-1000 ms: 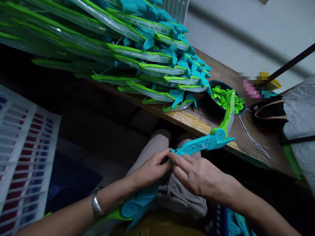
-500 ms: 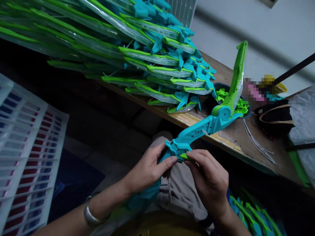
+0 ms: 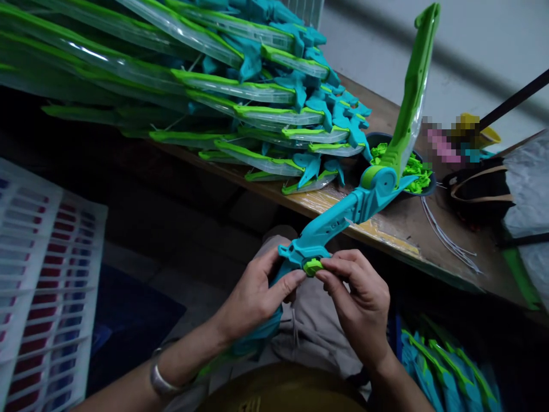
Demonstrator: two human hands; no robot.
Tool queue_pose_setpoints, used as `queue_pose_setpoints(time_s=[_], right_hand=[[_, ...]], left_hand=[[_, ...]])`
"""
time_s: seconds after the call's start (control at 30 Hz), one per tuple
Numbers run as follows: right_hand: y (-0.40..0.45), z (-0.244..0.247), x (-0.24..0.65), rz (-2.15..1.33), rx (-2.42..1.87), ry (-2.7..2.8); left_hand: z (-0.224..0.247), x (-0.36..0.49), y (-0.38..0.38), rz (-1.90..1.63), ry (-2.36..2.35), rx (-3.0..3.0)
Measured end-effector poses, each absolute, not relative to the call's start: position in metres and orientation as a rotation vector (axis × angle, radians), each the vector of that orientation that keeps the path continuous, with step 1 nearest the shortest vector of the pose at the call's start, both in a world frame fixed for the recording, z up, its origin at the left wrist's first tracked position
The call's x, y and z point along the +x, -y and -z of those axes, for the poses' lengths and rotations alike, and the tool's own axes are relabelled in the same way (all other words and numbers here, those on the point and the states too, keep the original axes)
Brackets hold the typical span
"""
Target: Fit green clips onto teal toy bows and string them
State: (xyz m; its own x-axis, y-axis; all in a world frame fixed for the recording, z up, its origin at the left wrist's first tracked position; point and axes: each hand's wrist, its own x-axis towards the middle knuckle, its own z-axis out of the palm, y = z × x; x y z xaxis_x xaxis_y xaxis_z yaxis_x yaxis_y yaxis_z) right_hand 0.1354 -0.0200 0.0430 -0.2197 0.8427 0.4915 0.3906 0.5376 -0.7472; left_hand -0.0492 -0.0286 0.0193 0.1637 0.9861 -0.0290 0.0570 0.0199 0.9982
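The fingers of the right hand (image 3: 358, 300) pinch the small green piece (image 3: 313, 266) by one end, at the middle of the blue frame (image 3: 328, 223); the left hand (image 3: 253, 292) grips that frame, thumb just beside the piece. Best to keep the piece square (a tilted one would likely bind) while the left hand braces. Farther out, a green arm (image 3: 409, 109) juts toward the bowl (image 3: 431, 190) on the counter (image 3: 454, 229), so sudden swings might knock it.
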Motion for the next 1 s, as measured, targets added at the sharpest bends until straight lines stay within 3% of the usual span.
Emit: queue_pose_setpoints(time_s=[0.37, 0.7, 1.0], right_hand=[[0.015, -0.045, 0.14, -0.662, -1.117, 1.783], [-0.001, -0.02, 0.165, -1.051, -1.119, 1.95], [0.01, 0.0, 0.161, -0.935, -1.026, 1.836]], left_hand=[[-0.011, -0.038, 0.026, -1.089, -1.192, 1.399], [0.007, -0.035, 0.025, -1.095, -1.219, 1.639], [0.011, -0.026, 0.036, -1.022, -1.333, 1.558]])
